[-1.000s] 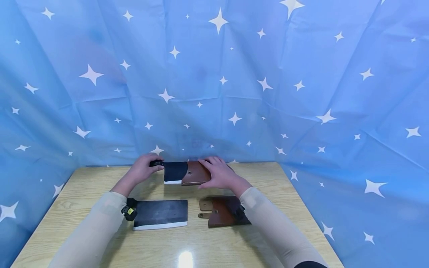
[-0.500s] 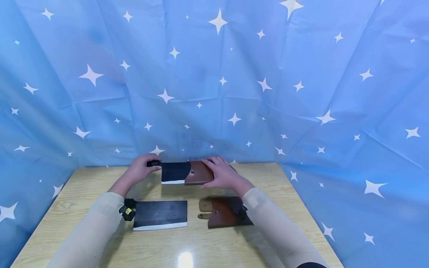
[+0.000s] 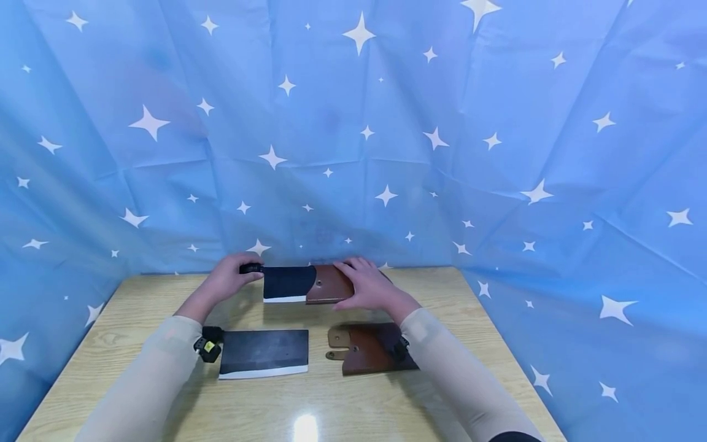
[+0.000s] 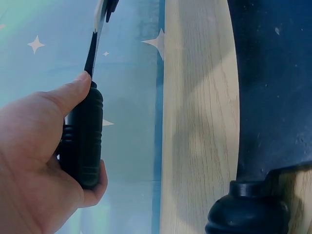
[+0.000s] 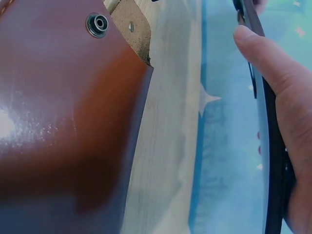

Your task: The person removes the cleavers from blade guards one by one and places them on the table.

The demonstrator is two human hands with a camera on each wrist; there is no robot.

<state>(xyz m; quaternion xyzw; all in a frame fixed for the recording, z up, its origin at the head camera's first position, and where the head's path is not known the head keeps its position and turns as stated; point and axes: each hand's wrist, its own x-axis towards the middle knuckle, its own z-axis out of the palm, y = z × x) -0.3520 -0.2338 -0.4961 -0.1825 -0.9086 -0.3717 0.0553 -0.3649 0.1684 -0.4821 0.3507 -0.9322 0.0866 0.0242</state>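
Note:
My left hand (image 3: 223,282) grips the black handle of a cleaver (image 3: 286,282) above the far part of the table. In the left wrist view the thumb lies along that handle (image 4: 87,131), with fingers curled round it. The far half of the blade is inside a brown leather sheath (image 3: 328,285); dark blade and a pale cutting edge show outside it. My right hand (image 3: 370,285) holds the sheath by its right part, thumb on the near side. The right wrist view shows this sheath (image 5: 273,146) nearly edge-on, fingers hidden behind it.
A second cleaver (image 3: 264,354) lies on the wooden table (image 3: 265,411) beneath my left wrist, its handle (image 4: 248,212) toward the left. A second brown sheath (image 3: 370,350) with a snap strap lies under my right forearm. A blue star-patterned curtain (image 3: 331,123) hangs behind the table.
My left hand has moved slightly left with the cleaver, and more blade shows outside the sheath. My right hand has shifted slightly right with the sheath.

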